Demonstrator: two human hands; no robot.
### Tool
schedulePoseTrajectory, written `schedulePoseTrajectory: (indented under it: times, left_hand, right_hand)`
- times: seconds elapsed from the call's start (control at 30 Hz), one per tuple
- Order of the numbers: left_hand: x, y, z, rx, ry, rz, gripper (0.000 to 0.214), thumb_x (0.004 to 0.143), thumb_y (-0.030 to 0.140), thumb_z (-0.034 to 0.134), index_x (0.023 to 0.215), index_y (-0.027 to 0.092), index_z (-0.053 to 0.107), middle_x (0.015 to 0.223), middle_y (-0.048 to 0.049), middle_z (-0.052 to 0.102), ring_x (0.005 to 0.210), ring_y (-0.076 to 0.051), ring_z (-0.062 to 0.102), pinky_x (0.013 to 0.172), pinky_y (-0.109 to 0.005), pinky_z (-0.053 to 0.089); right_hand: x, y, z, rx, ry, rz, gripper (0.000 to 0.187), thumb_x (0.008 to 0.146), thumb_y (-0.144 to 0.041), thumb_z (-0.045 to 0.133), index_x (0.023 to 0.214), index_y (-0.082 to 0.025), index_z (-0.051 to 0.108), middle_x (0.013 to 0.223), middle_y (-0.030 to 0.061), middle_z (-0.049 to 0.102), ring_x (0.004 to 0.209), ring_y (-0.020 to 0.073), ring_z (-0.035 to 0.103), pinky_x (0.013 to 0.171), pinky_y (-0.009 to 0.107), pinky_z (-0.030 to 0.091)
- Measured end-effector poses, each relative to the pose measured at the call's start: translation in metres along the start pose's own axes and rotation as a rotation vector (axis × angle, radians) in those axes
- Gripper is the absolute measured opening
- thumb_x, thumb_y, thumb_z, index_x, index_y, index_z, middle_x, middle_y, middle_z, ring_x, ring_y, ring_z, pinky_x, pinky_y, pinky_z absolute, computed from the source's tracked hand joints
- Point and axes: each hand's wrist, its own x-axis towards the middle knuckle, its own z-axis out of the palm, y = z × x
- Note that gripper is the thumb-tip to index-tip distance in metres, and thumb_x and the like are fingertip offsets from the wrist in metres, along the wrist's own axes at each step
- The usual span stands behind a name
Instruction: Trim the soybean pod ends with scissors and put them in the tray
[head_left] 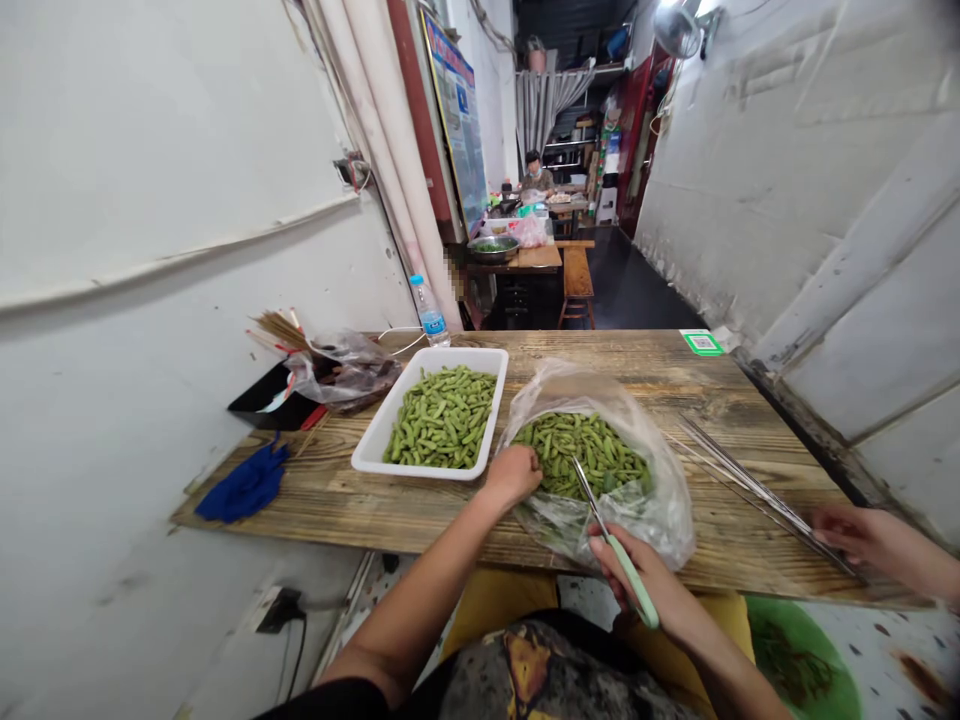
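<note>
My right hand [637,575] grips a pair of scissors with pale green handles [634,582], its fingers wrapped about them. The metal blades point up and away, over the clear plastic bag [679,510]. Green soybean pods [581,445] fill the bag's open mouth. At the bag's left rim is my left hand [514,475], fingers curled inward; whatever they hold is hidden. A white plastic tray [367,455], heaped with more green pods [442,415], stands just beyond and left of that hand.
Another person's hand [855,530] is at long metal skewers [742,475] on the right. On the left lie a blue glove [244,485], a black box [251,405] and a bag of sticks. A water bottle [433,322] stands behind the tray. Below right is a green basin [840,660].
</note>
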Motion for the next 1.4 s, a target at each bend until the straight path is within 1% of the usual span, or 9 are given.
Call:
schedulePoseTrajectory:
  times: [0.1, 0.23, 0.33, 0.63, 0.77, 0.87, 1.03, 1.17, 1.4]
  left_hand:
    - [-0.003, 0.002, 0.002, -0.154, -0.002, 0.048, 0.010, 0.067, 0.021, 0.060, 0.073, 0.016, 0.066, 0.068, -0.0039, 0.065, 0.065, -0.015, 0.058, 0.064, -0.024, 0.042]
    - [-0.008, 0.005, 0.003, -0.484, -0.163, 0.102, 0.021, 0.068, 0.027, 0.062, 0.083, 0.015, 0.070, 0.069, -0.0029, 0.068, 0.064, -0.014, 0.059, 0.062, -0.022, 0.043]
    - [-0.013, 0.009, 0.004, -0.592, -0.222, 0.100, 0.025, 0.067, 0.027, 0.063, 0.086, 0.013, 0.071, 0.071, -0.0039, 0.070, 0.065, -0.014, 0.060, 0.064, -0.022, 0.044]
    - [-0.021, 0.020, -0.012, -0.518, -0.293, 0.200, 0.024, 0.070, 0.027, 0.062, 0.087, 0.015, 0.074, 0.076, -0.0031, 0.072, 0.067, -0.015, 0.060, 0.065, -0.022, 0.042]
    - [-0.020, 0.018, -0.018, -0.519, -0.345, 0.216, 0.024, 0.070, 0.028, 0.061, 0.086, 0.016, 0.074, 0.073, -0.0026, 0.071, 0.064, -0.014, 0.058, 0.062, -0.022, 0.041]
    - [-0.021, 0.018, -0.018, -0.529, -0.360, 0.232, 0.024, 0.070, 0.028, 0.061, 0.086, 0.015, 0.073, 0.071, -0.0021, 0.070, 0.062, -0.014, 0.057, 0.061, -0.021, 0.040]
    - [-0.022, 0.025, -0.017, -0.489, -0.369, 0.218, 0.023, 0.071, 0.027, 0.058, 0.084, 0.014, 0.072, 0.068, -0.0022, 0.069, 0.060, -0.013, 0.056, 0.059, -0.021, 0.039]
    - [-0.023, 0.030, -0.014, -0.459, -0.347, 0.234, 0.018, 0.070, 0.025, 0.057, 0.077, 0.014, 0.069, 0.067, -0.0022, 0.067, 0.062, -0.014, 0.057, 0.058, -0.021, 0.039]
    - [-0.020, 0.030, -0.005, -0.798, -0.333, 0.115, 0.020, 0.067, 0.027, 0.065, 0.079, 0.015, 0.055, 0.060, 0.0027, 0.060, 0.050, -0.009, 0.053, 0.050, -0.019, 0.039]
  right_hand:
    - [0.004, 0.001, 0.002, -0.019, 0.002, -0.012, 0.050, 0.079, -0.063, 0.049, 0.107, -0.022, 0.050, 0.052, -0.0084, 0.038, 0.041, 0.0082, 0.037, 0.037, 0.019, 0.031]
    - [0.006, 0.003, 0.001, -0.098, 0.027, -0.039, 0.049, 0.080, -0.062, 0.047, 0.105, -0.020, 0.052, 0.051, -0.0075, 0.040, 0.041, 0.0086, 0.038, 0.038, 0.019, 0.031]
    - [0.007, 0.002, 0.000, -0.118, 0.053, -0.060, 0.048, 0.081, -0.063, 0.046, 0.100, -0.020, 0.054, 0.052, -0.0068, 0.041, 0.042, 0.0086, 0.038, 0.039, 0.020, 0.032]
    - [0.003, -0.006, -0.001, -0.075, 0.024, -0.046, 0.042, 0.080, -0.060, 0.050, 0.094, -0.021, 0.054, 0.051, -0.0079, 0.037, 0.040, 0.0076, 0.036, 0.036, 0.019, 0.031]
    - [-0.004, -0.013, 0.003, 0.053, -0.026, 0.011, 0.046, 0.078, -0.063, 0.049, 0.094, -0.020, 0.052, 0.059, -0.0063, 0.044, 0.040, 0.0071, 0.041, 0.037, 0.019, 0.036]
    - [-0.007, -0.017, 0.005, 0.086, -0.044, 0.011, 0.046, 0.078, -0.064, 0.048, 0.083, -0.019, 0.050, 0.061, -0.0054, 0.047, 0.040, 0.0067, 0.043, 0.037, 0.019, 0.038]
    - [-0.002, -0.013, 0.009, 0.123, -0.022, 0.020, 0.045, 0.081, -0.063, 0.045, 0.071, -0.020, 0.046, 0.049, -0.0079, 0.043, 0.033, 0.0057, 0.039, 0.032, 0.018, 0.034]
    - [-0.001, -0.015, 0.011, 0.156, 0.032, 0.042, 0.046, 0.075, -0.064, 0.053, 0.068, -0.021, 0.042, 0.046, -0.0105, 0.039, 0.030, 0.0042, 0.033, 0.028, 0.017, 0.033]
    - [-0.010, -0.022, 0.011, 0.150, 0.087, -0.018, 0.046, 0.074, -0.065, 0.052, 0.077, -0.020, 0.046, 0.052, -0.0094, 0.044, 0.034, 0.0050, 0.040, 0.030, 0.017, 0.034]
